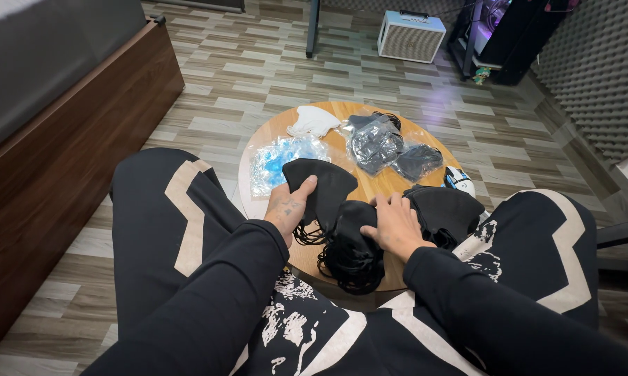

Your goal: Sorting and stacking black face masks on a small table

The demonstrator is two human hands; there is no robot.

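Observation:
A small round wooden table (331,111) stands between my knees. On its near half lie several black face masks with tangled ear loops. My left hand (288,209) grips the edge of one flat black mask (331,182), thumb on top. My right hand (392,224) rests with bent fingers on the pile of black masks (352,240) next to it. Another heap of black masks (443,209) lies right of that hand.
Further back on the table are a white mask (312,120), a clear bag of blue masks (280,160) and clear bags with black masks (376,145). A white mouse (460,179) sits at the right rim. A wooden bed frame (63,139) is left, a white speaker (411,35) behind.

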